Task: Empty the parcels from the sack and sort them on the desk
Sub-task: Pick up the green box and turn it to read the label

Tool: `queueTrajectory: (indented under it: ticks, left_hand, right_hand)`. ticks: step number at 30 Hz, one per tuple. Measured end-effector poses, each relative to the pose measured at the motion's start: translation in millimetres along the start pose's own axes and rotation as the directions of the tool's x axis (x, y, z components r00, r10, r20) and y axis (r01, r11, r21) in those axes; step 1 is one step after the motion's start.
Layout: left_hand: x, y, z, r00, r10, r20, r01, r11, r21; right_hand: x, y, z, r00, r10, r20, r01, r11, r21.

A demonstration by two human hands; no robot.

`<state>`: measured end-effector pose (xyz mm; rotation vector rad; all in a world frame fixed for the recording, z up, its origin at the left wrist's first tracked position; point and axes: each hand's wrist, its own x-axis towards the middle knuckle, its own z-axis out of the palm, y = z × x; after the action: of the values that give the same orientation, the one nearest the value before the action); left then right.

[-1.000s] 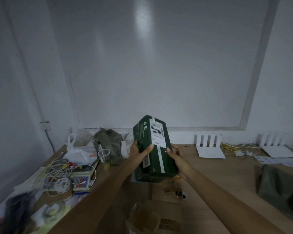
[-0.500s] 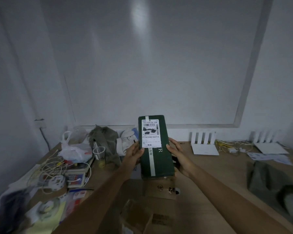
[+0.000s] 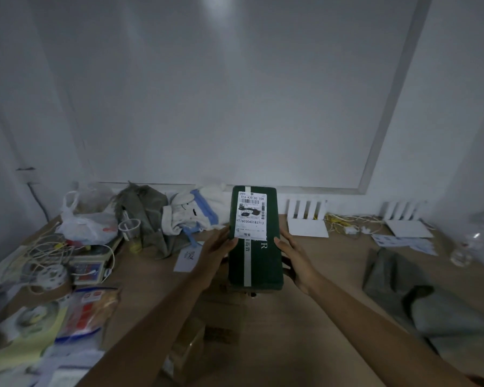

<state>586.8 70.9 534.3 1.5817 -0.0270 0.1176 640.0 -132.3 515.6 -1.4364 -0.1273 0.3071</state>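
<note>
both hands hold one dark green parcel (image 3: 256, 261) up above the middle of the desk (image 3: 333, 269), the left hand (image 3: 217, 251) gripping its left side and the right hand (image 3: 295, 256) its right side. its white label (image 3: 250, 216) reads "516-k20-00 028" and "yt7603040183713". two white routers (image 3: 306, 219) sit at the desk's far edge.

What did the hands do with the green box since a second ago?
Both hands, left and right, turned the green box from tilted to square-on, so its white label now faces the camera. They never let go. The desk clutter and grey sack stayed put.
</note>
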Motion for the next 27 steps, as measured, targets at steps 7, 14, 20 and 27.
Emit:
queueTrajectory:
  ticks: [7, 14, 20, 27]
  left_hand:
    - [22, -10, 31, 0.998, 0.0, 0.067, 0.0, 1.0, -0.001]
    - [53, -12, 58, 0.994, -0.052, 0.095, 0.056, 0.997, -0.044]
    - [84, -17, 80, 0.989, -0.064, 0.132, 0.058, 0.997, 0.051]
    - [131, -28, 126, 0.983, -0.141, 0.115, 0.139, 0.99, 0.022]
  right_hand:
    - [-5, 3, -35, 0.993, -0.027, -0.111, 0.023, 0.999, -0.032]
    - [1, -5, -60, 0.981, -0.036, -0.191, 0.026, 0.998, -0.058]
    - [16, -11, -90, 0.978, 0.001, -0.207, -0.016, 0.998, -0.066]
    - [62, -12, -147, 0.978, 0.08, -0.193, -0.089, 0.995, -0.039]
